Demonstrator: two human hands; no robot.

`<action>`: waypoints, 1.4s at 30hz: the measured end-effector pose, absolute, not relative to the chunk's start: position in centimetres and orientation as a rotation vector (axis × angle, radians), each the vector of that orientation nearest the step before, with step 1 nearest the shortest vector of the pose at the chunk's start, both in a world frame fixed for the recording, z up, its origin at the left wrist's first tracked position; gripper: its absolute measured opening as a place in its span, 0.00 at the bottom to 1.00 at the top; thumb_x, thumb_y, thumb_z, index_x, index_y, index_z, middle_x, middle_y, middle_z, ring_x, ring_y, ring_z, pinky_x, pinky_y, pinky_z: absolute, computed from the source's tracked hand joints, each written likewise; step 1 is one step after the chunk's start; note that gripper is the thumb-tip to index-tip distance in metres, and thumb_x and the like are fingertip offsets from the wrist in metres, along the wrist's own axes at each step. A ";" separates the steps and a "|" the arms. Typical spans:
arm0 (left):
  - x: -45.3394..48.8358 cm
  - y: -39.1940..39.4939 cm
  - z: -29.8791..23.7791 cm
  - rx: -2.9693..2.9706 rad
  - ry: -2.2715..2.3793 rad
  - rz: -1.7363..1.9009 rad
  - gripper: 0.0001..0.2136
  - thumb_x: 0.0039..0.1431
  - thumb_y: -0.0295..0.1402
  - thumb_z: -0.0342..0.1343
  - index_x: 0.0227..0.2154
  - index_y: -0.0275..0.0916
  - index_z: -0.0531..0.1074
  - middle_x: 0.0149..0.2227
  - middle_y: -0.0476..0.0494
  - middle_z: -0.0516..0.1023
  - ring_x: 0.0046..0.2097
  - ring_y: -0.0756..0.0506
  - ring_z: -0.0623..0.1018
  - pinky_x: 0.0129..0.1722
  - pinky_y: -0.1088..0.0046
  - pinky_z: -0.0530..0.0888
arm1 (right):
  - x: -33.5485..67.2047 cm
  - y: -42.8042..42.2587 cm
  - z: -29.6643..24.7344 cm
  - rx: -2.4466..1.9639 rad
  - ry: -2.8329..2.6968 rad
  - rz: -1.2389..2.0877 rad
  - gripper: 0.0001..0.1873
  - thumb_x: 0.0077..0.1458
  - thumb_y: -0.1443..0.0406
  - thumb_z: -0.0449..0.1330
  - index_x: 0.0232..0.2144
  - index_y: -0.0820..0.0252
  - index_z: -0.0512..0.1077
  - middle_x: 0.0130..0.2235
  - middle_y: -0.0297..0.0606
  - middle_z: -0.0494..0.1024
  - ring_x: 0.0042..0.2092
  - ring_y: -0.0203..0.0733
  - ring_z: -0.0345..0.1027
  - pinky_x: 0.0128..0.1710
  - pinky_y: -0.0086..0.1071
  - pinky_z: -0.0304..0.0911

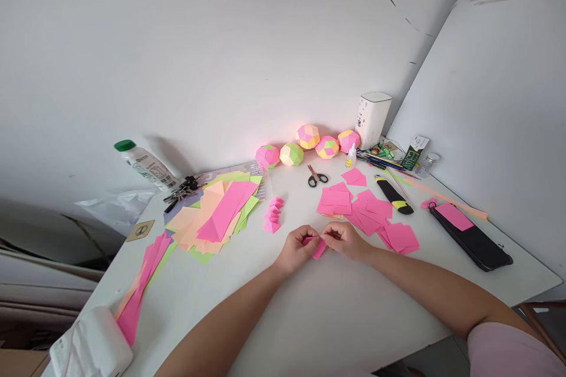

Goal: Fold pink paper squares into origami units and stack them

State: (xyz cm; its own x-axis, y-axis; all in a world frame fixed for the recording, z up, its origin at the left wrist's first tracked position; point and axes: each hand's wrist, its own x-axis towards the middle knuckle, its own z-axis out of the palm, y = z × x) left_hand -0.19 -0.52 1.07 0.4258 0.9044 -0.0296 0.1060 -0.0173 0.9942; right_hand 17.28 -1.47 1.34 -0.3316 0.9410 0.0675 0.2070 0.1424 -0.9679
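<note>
Okay, left hand (295,250) and right hand (345,238) both have fingers pinched on a small pink paper piece (319,249), near-middle of the worktop (300,330), just left of the loose pink squares (367,212). Looks like folding: best line up edges, pin with one thumb, crease firmly with the other. Print on green-capped bottle (148,166), left, and small white-tipped bottle (351,159), far side: too small to read.

Looks bright and evenly diffused, casting a soft shadow on the wall (221,59) right of the bottle (148,166). Appears sharp mid-frame, stretches toward the edges, darkens at lower left, perhaps slightly blurred there.
</note>
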 end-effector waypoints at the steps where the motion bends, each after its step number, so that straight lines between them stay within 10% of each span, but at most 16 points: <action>1: -0.2 -0.5 1.1 1.451 0.948 0.820 0.06 0.50 0.33 0.54 0.24 0.36 0.66 0.22 0.52 0.65 0.24 0.54 0.63 0.25 0.78 0.61 | 17.3 -1.5 1.4 -1.124 -1.670 1.244 0.08 0.52 0.65 0.55 0.22 0.61 0.65 0.20 0.30 0.64 0.22 0.32 0.56 0.20 0.26 0.52; 42: 0.1 -0.2 1.0 1.109 0.899 0.917 0.17 0.50 0.45 0.57 0.36 0.37 0.63 0.21 0.53 0.69 0.20 0.52 0.69 0.19 0.76 0.66 | 17.3 -1.4 1.2 -1.130 -1.446 1.318 0.12 0.54 0.57 0.55 0.30 0.60 0.63 0.22 0.29 0.67 0.23 0.33 0.62 0.23 0.27 0.61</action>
